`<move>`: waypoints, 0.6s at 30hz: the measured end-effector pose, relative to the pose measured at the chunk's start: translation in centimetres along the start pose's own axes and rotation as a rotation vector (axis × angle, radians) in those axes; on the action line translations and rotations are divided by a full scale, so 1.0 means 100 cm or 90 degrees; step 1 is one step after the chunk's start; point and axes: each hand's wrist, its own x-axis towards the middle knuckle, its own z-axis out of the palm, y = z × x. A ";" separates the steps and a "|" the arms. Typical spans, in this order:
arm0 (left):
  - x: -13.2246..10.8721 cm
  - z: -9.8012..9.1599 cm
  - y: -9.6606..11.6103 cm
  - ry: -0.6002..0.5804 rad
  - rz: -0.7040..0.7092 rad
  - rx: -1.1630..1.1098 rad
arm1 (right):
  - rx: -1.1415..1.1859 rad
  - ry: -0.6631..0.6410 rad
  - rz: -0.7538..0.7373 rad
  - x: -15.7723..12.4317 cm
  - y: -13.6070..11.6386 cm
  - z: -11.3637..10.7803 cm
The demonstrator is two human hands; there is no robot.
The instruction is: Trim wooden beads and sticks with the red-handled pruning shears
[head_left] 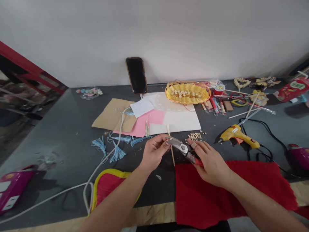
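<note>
Right hand is gripping cutters above bench; left hand is pinching by the blades, cannot tell on what. Cutting well likely means keeping fingers clear.

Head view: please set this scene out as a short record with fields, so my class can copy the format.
Left hand: fingertips at the blade end of the shears; anything pinched there is too small to tell
Right hand: gripping the shears by the red handle
Pile: small pale beads, just beyond the right hand
Basket: yellow, holding pale pieces
Glue gun: yellow, right of the beads
Phone: leaning against the wall
Cloth: red, overhanging the table
</note>
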 end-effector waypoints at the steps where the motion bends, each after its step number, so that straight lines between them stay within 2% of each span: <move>1: 0.000 0.000 0.000 -0.002 0.001 0.000 | 0.002 -0.002 0.001 0.000 0.000 -0.001; 10: 0.000 0.008 0.011 0.020 0.026 0.105 | -0.024 0.009 0.016 -0.002 -0.001 0.000; 18: 0.000 0.008 0.015 0.009 0.042 0.118 | -0.024 0.006 0.001 -0.001 -0.001 -0.001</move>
